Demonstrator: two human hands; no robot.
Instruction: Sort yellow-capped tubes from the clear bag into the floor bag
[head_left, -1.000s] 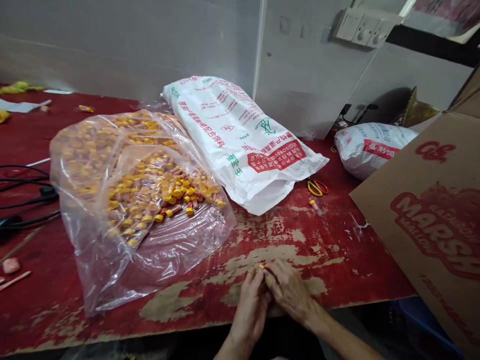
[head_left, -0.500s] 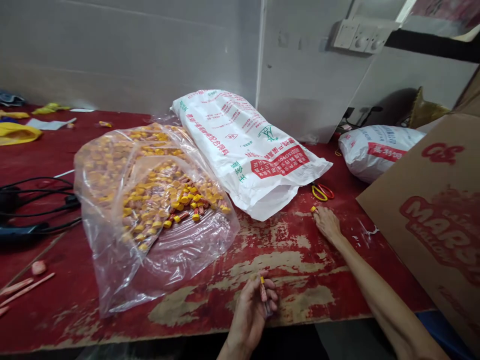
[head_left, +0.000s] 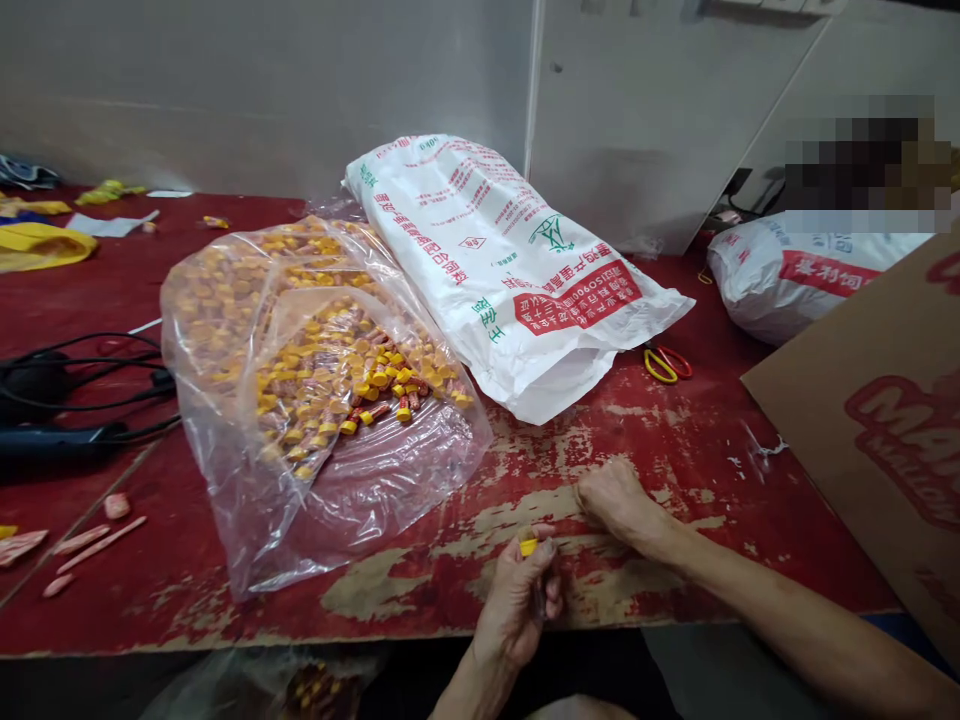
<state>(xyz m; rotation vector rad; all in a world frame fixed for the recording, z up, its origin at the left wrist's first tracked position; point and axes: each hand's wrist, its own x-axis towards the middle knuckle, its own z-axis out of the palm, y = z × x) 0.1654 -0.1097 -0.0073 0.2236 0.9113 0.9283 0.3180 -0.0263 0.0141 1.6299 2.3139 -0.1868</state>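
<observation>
My left hand (head_left: 517, 600) is near the table's front edge, its fingers closed on a small tube with a yellow cap (head_left: 529, 547). My right hand (head_left: 619, 503) is a loose fist resting just above it on the worn red table (head_left: 675, 470). Nothing shows in that fist, and its fingers would hide anything small. To the left lies a transparent plastic bag (head_left: 300, 400) filled with many similar yellow-capped tubes.
A white printed sack (head_left: 510, 280) lies behind the bag, with yellow-handled scissors (head_left: 666, 365) at its corner. Further right are another white sack (head_left: 795, 285) and a cardboard box flap (head_left: 862, 440). Black cables (head_left: 75, 400) and pink sticks (head_left: 101, 545) lie at left.
My right hand has moved back from beside the scissors to mid-table and closed. The small capped tube near the scissors no longer shows. My left hand still holds its tube.
</observation>
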